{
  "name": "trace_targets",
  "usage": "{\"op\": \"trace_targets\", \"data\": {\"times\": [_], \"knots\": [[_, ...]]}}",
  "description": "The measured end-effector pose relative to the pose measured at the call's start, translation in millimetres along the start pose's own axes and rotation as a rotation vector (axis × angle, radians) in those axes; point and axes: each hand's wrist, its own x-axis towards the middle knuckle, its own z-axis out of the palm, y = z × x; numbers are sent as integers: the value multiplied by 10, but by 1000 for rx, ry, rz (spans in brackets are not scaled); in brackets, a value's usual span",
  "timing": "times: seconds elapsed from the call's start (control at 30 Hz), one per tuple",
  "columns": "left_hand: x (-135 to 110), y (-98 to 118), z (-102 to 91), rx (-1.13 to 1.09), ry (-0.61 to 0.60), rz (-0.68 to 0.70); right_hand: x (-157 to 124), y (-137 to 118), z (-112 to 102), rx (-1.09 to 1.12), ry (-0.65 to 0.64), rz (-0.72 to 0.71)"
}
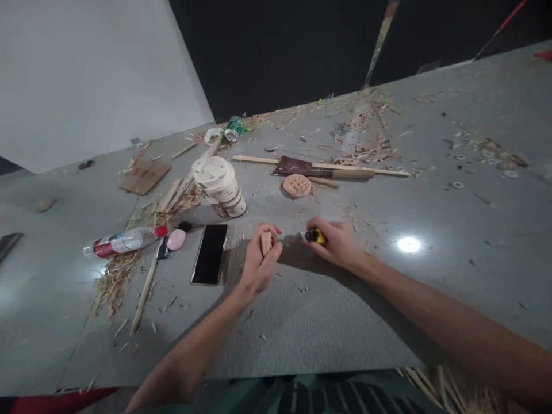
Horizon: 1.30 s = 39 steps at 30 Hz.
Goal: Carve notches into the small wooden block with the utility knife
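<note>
My left hand (257,261) is closed around a small piece of pale wood (266,244), one end of it showing between the fingers and thumb. To its right, my right hand (334,242) grips a yellow and black utility knife (318,236). The short blade end points left, towards the wood, with a gap between the two. Both hands are low over the grey table (267,328). A black phone (210,254) lies just left of my left hand. Beyond the hands sits a round wooden disc with small holes (297,186).
A lidded paper cup (222,190) stands behind the phone. At the left lie a plastic bottle (125,241), a pink egg-shaped object (176,240) and wood strips. Farther back are a green can (233,129), a wooden-handled tool in a brown sheath (294,166) and scattered shavings.
</note>
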Motion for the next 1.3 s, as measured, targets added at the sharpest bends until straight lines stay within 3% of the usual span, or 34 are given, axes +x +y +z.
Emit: {"op": "trace_targets", "data": {"times": [0.27, 0.5, 0.73, 0.87, 1.0, 1.1, 1.23, 1.3], "knots": [[11, 71, -8, 31, -77, -163, -27, -283, 41, -128, -214, -136], [-418, 275, -39, 158, -55, -228, -85, -612, -50, -281, -296, -315], [-653, 283, 43, 122, -37, -276, -79, -656, -122, -447, -324, -504], [-818, 368, 113, 17, -59, -286, -23, -709, -255, -489, -253, -633], [-918, 619, 115, -45, -43, -328, 135, -852, -440, -499, -145, -767], [-917, 808, 75, -199, 14, -385, 327, -980, -503, -505, -36, -788], [-1009, 905, 58, -594, -86, -490, 773, -959, -700, -510, 172, -602], [-1110, 868, 50, -590, -173, -530, 1017, -823, -927, -517, 328, -408]]}}
